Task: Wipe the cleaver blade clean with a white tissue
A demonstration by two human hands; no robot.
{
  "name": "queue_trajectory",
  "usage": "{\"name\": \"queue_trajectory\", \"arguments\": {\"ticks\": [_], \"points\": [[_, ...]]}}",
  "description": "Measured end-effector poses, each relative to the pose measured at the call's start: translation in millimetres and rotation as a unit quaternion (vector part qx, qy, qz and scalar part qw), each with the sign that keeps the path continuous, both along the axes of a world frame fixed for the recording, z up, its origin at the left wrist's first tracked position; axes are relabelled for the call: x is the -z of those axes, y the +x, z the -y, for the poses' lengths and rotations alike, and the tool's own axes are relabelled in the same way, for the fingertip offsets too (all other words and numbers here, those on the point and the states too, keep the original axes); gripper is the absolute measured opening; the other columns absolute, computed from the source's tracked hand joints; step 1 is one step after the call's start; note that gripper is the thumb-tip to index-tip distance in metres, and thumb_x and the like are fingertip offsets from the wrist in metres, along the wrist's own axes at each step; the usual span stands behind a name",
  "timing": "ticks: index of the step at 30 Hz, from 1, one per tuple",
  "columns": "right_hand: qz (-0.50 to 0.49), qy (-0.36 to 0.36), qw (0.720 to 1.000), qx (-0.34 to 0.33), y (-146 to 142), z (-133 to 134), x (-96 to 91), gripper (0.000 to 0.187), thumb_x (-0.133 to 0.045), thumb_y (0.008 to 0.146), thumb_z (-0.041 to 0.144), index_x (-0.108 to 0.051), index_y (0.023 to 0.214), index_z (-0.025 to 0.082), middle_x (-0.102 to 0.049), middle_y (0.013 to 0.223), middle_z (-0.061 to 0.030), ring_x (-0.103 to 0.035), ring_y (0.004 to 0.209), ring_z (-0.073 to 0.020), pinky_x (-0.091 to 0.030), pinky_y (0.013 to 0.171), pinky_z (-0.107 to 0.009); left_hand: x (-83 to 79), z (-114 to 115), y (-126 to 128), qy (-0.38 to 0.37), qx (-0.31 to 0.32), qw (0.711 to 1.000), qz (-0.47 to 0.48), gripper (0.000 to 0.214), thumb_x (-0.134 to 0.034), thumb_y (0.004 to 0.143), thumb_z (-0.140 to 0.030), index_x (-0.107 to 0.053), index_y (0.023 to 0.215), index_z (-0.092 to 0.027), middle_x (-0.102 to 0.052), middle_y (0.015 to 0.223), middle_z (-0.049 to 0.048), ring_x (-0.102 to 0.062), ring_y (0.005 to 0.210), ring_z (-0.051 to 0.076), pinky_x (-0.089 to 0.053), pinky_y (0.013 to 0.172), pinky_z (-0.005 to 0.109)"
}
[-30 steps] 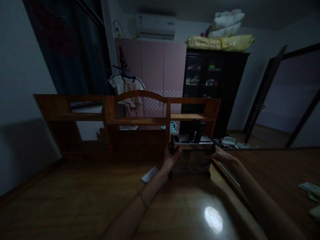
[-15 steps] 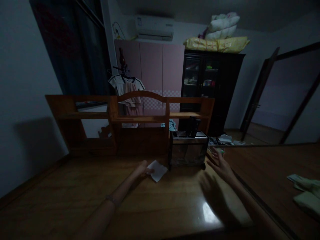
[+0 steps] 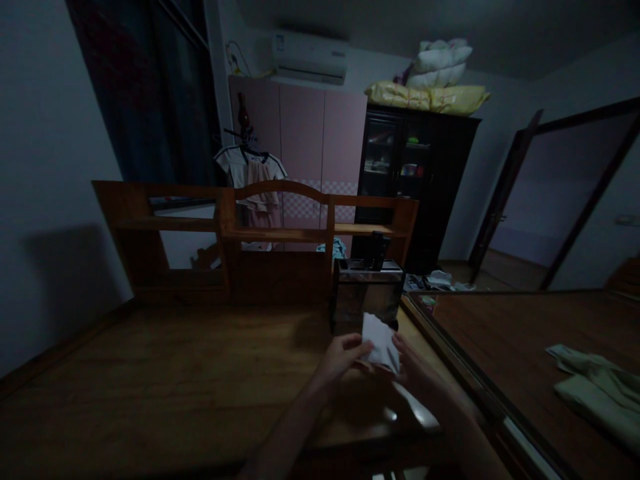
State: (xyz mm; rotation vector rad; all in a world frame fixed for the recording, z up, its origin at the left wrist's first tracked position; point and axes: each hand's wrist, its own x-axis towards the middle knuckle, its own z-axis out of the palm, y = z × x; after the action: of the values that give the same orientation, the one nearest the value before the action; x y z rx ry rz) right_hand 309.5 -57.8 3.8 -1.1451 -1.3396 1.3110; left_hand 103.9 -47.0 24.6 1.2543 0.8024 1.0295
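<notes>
Desk: a wide, glossy brown wooden desk with a low wooden shelf unit along its far edge.
Toaster: a shiny rectangular metal toaster stands on the desk at the shelf's right end, dark items sticking up from its top.
Left hand: the left hand pinches the left edge of a small white folded sheet of paper between its fingertips.
Right hand: the right hand closes on the sheet's right side — details are dim.
Paper: held up between both hands, just in front of the toaster — above the desk.
</notes>
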Motion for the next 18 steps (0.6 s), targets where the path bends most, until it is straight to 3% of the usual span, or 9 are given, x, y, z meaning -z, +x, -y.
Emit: {"name": "queue_trajectory", "arguments": {"ticks": [2, 5, 7, 9, 12, 14, 16, 18], "points": [[0.014, 0.019, 0.999, 0.028, 4, -1, 4.1, 0.072, -0.064, 0.075, 0.061, -0.043, 0.137, 0.032, -0.07, 0.107, -0.0088, -0.07, 0.096, -0.0311, -0.059, 0.078, -0.045, 20.6, 7, 12, -0.014, -0.023, 0.999, -0.021, 0.056, -0.071, 0.068, -0.058, -0.068, 0.097, -0.01, -0.071, 0.083, 0.013, -0.067, 0.064, 0.021, -0.05, 0.056, 0.028], [0.048, 0.029, 0.997, 0.061, 11, -4, 15.5, 0.078, -0.068, 0.073, 0.053, -0.039, 0.14, 0.028, -0.072, 0.091, -0.0065, -0.071, 0.085, -0.0326, -0.059, 0.072, -0.048, 52.0, 15, 17, -0.031, -0.054, 0.984, -0.168, 0.078, -0.061, 0.079, -0.052, -0.038, 0.143, -0.013, -0.069, 0.065, 0.0087, -0.063, 0.049, 0.024, -0.049, 0.053, 0.035], [0.102, 0.076, 0.988, 0.091, 13, -8, 25.7, 0.076, -0.069, 0.072, 0.048, -0.04, 0.139, 0.028, -0.072, 0.094, -0.0054, -0.07, 0.089, -0.0335, -0.057, 0.077, -0.051, 65.4, 18, 17, 0.054, -0.142, 0.947, -0.283, 0.076, -0.061, 0.081, -0.041, -0.033, 0.148, -0.018, -0.072, 0.081, 0.0137, -0.069, 0.071, 0.028, -0.051, 0.069, 0.04], [0.162, 0.158, 0.966, 0.127, 14, -12, 35.4, 0.071, -0.068, 0.072, 0.044, -0.043, 0.137, 0.03, -0.069, 0.11, -0.0063, -0.065, 0.106, -0.0343, -0.052, 0.09, -0.053, 70.5, 19, 17, 0.146, -0.174, 0.9, -0.373, 0.062, -0.054, 0.086, -0.035, -0.041, 0.145, -0.022, -0.07, 0.104, 0.0178, -0.067, 0.097, 0.031, -0.047, 0.086, 0.042], [0.174, 0.241, 0.944, 0.144, 16, -18, 44.1, 0.058, -0.061, 0.078, 0.038, -0.048, 0.134, 0.029, -0.058, 0.13, -0.0079, -0.054, 0.124, -0.0312, -0.044, 0.102, -0.052, 66.1, 12, 24, 0.247, -0.133, 0.852, -0.443, 0.049, -0.041, 0.093, -0.034, -0.049, 0.14, -0.023, -0.054, 0.136, 0.0177, -0.05, 0.126, 0.032, -0.036, 0.104, 0.046], [0.156, 0.251, 0.945, 0.137, 19, -22, 44.4, 0.05, -0.057, 0.081, 0.036, -0.052, 0.13, 0.027, -0.056, 0.134, -0.0093, -0.054, 0.124, -0.0291, -0.045, 0.102, -0.05, 59.8, 5, 29, 0.311, -0.088, 0.831, -0.452, 0.054, -0.041, 0.093, -0.039, -0.043, 0.144, -0.021, -0.035, 0.153, 0.0148, -0.03, 0.141, 0.031, -0.025, 0.114, 0.047], [0.16, 0.26, 0.94, 0.15, 21, -24, 38.7, 0.046, -0.056, 0.082, 0.036, -0.055, 0.127, 0.026, -0.057, 0.132, -0.0096, -0.055, 0.123, -0.0286, -0.046, 0.101, -0.049, 54.9, -3, 33, 0.366, -0.021, 0.816, -0.447, 0.058, -0.038, 0.094, -0.046, -0.037, 0.148, -0.022, -0.02, 0.159, 0.0091, -0.014, 0.147, 0.029, -0.015, 0.118, 0.048], [0.183, 0.278, 0.923, 0.195, 20, -22, 25.0, 0.042, -0.055, 0.084, 0.04, -0.058, 0.123, 0.025, -0.062, 0.126, -0.0095, -0.058, 0.118, -0.0298, -0.048, 0.098, -0.05, 54.2, -8, 37, 0.378, 0.044, 0.81, -0.446, 0.059, -0.03, 0.096, -0.051, -0.035, 0.149, -0.025, -0.016, 0.16, 0.0058, -0.01, 0.148, 0.028, -0.011, 0.119, 0.049]]}}
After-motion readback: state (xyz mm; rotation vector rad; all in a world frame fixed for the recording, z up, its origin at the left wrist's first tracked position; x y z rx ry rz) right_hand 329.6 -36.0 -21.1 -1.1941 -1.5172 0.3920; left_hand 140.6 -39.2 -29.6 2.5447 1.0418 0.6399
